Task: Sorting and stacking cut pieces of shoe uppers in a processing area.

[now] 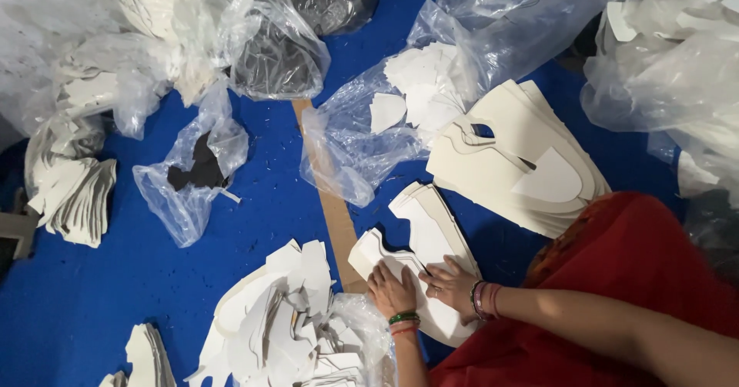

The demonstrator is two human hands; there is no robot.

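Both forearms run out of the bottom edge, and the left hand (391, 289) and right hand (450, 282) cover part of the stack of white cut pieces (419, 241) beneath them, so the outline there cannot be made out. What fills the crumpled clear bags (115, 40) at the top left and the bags at the right edge (677, 71) is blurred behind plastic and cropped by the frame. The white pile at the bottom (285, 325) and the small stack beside it (146, 356) are cut off below.
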